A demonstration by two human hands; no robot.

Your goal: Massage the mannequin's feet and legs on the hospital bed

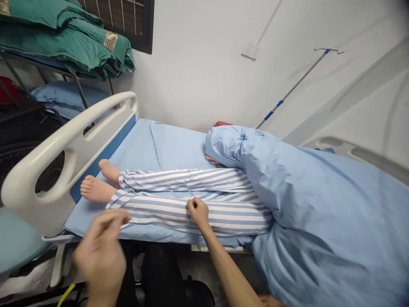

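Note:
Two legs in blue-and-white striped trousers [179,209] lie stretched along the bed, with the bare feet [96,189] toward the footboard. My right hand [198,212] is curled into a loose fist at the nearer leg, around mid-length; nothing shows inside it. My left hand [104,251] is raised in front of the nearer trouser cuff and smeared by motion. Its fingers look bent, but their exact shape is blurred. A light blue quilt [287,183] is bunched over the upper body and hides it. Fingertips [211,160] of the lying figure peek out under the quilt.
A cream footboard [64,132] closes the bed's left end over the blue sheet [179,147]. Behind the bed stands an IV pole [295,87]. Green folded bedding [64,40] lies on a rack at upper left. A dark stool [198,292] is below.

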